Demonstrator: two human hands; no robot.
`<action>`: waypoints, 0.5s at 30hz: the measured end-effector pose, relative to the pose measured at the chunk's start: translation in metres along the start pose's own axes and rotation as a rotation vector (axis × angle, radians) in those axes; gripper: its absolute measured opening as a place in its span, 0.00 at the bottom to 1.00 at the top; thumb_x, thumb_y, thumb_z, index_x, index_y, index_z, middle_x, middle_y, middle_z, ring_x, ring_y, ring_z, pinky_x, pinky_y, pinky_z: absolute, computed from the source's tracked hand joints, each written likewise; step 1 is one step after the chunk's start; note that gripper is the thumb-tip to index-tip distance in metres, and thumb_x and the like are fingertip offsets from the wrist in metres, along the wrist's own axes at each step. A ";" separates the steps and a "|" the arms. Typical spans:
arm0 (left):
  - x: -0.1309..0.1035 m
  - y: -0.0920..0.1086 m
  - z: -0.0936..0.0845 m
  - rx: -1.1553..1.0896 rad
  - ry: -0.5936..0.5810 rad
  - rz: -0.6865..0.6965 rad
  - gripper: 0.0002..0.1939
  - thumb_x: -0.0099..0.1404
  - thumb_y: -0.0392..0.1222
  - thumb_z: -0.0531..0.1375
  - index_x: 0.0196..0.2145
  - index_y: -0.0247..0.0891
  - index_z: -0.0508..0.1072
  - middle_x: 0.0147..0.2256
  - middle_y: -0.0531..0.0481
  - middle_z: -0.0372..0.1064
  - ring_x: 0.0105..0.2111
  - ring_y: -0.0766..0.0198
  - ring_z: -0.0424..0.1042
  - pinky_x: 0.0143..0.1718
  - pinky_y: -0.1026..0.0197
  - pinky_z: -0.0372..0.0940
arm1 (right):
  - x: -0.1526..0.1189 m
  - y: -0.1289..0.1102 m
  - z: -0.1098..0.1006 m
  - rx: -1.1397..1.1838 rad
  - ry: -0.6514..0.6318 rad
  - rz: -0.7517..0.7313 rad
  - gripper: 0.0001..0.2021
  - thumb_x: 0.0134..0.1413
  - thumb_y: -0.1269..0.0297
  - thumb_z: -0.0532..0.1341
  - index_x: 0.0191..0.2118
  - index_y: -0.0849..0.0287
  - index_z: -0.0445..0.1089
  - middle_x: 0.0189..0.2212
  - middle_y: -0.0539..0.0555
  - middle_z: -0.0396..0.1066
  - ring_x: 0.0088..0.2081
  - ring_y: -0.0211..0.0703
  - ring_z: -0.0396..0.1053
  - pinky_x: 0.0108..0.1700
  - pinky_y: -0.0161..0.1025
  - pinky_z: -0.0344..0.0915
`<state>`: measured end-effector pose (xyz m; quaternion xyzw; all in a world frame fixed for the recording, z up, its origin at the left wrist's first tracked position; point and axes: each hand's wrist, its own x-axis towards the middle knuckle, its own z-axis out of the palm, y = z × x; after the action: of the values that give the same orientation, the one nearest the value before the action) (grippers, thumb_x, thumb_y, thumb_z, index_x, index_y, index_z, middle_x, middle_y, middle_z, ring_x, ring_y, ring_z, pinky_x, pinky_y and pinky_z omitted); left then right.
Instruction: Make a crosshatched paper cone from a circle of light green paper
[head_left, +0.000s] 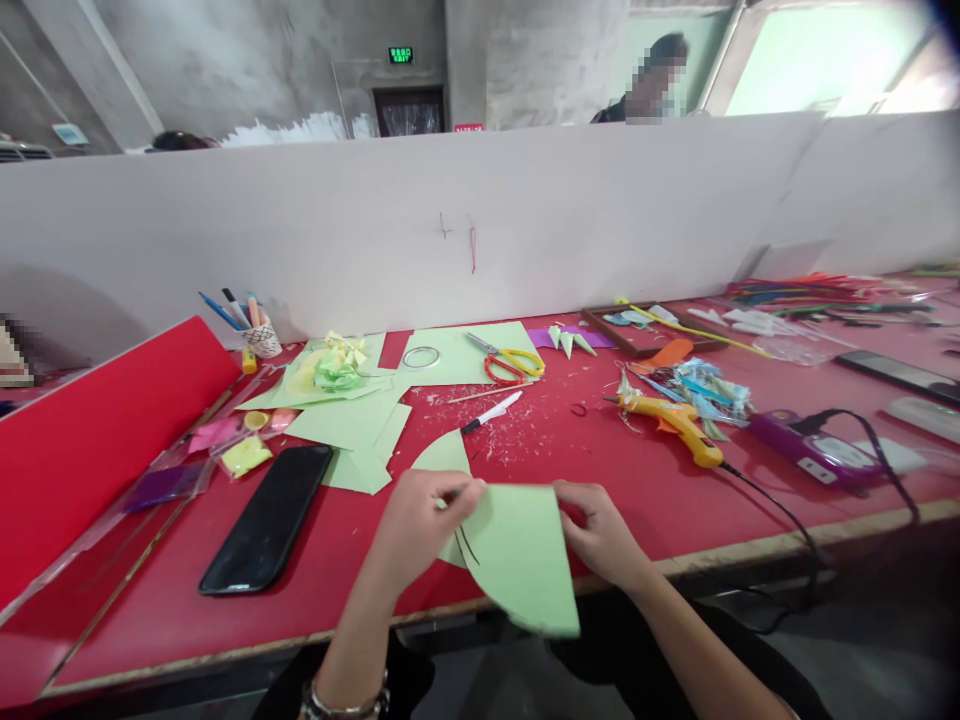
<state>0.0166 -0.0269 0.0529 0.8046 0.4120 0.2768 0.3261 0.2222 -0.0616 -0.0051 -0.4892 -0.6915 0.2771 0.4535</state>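
A piece of light green paper with one curved edge is held up at the table's front edge. My left hand pinches its upper left part, near a short dark curved line drawn on it. At the upper right corner, my right hand has its fingers closed on the paper's edge, partly hidden behind it. Another curved green paper piece shows just behind my left hand; whether it is held or lies on the table I cannot tell. A white marker with a black end lies beyond both hands.
Scissors lie on green sheets at the back. A yellow glue gun with its cord and a purple power strip are at right. At left are a black phone, a pen cup and a red board.
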 end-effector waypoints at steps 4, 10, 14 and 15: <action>-0.005 -0.014 -0.021 -0.047 0.149 -0.054 0.18 0.61 0.48 0.50 0.19 0.34 0.63 0.19 0.55 0.53 0.22 0.70 0.52 0.22 0.68 0.48 | 0.000 0.002 -0.001 0.129 0.023 0.091 0.09 0.47 0.71 0.50 0.20 0.59 0.60 0.17 0.48 0.61 0.21 0.34 0.59 0.26 0.31 0.57; 0.002 -0.017 0.003 -0.053 0.054 -0.061 0.21 0.61 0.49 0.49 0.17 0.34 0.61 0.17 0.57 0.49 0.20 0.71 0.50 0.20 0.67 0.46 | 0.002 0.003 0.001 0.326 -0.043 0.135 0.13 0.55 0.57 0.50 0.40 0.58 0.66 0.32 0.54 0.70 0.33 0.41 0.67 0.37 0.36 0.63; 0.006 -0.017 0.017 0.028 0.051 -0.077 0.20 0.62 0.49 0.48 0.21 0.35 0.68 0.19 0.55 0.59 0.21 0.68 0.59 0.22 0.67 0.52 | 0.003 0.000 0.001 0.234 -0.192 0.179 0.13 0.53 0.57 0.53 0.34 0.60 0.69 0.32 0.54 0.71 0.36 0.43 0.67 0.39 0.37 0.63; 0.006 -0.016 0.019 0.091 0.085 -0.061 0.17 0.62 0.48 0.48 0.27 0.36 0.71 0.23 0.53 0.65 0.25 0.66 0.64 0.26 0.66 0.56 | 0.004 0.000 0.001 0.217 -0.203 0.187 0.13 0.53 0.57 0.53 0.33 0.61 0.69 0.31 0.53 0.71 0.35 0.43 0.67 0.38 0.36 0.63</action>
<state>0.0254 -0.0201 0.0298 0.7930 0.4621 0.2816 0.2796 0.2210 -0.0581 -0.0043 -0.4690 -0.6515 0.4390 0.4036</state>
